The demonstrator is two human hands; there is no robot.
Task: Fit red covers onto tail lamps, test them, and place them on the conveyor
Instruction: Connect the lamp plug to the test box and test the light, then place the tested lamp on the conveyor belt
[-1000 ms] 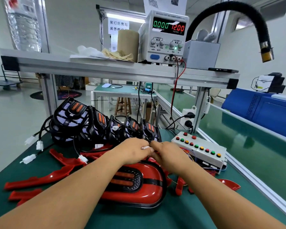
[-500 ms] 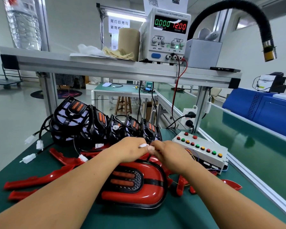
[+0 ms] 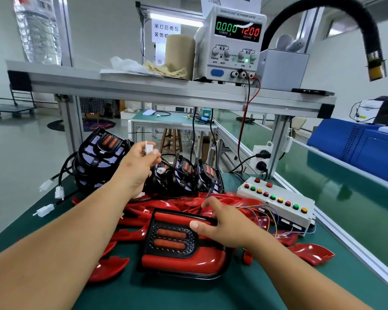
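Head view, and here's what I've got. The covered tail lamp lies face-up on the green worktop, dead centre, red cover fitted, two orange strips showing in its black honeycomb panel. My right grip is on it: thumb pressed on the face, fingers curled over the lamp's far edge, grasping it. My left grip is raised above and beyond the lamp, to its left, pinching a small white connector between thumb and fingers. A thin black wire drops from that side toward the lamp's far edge, right by my right fingers; whether they also pinch it, I can't tell.

Just beyond the lamp stands a row of bare black lamps, leaning one on another, with white plugs trailing off to the left. Loose red covers lie scattered around the lamp, touching it on several sides. Right of the lamp sits the white button box, coloured wires spilling from it. Up on the shelf beyond the lamp, the power supply reads 0.000 and 12.00. The green conveyor runs along well right of the lamp.
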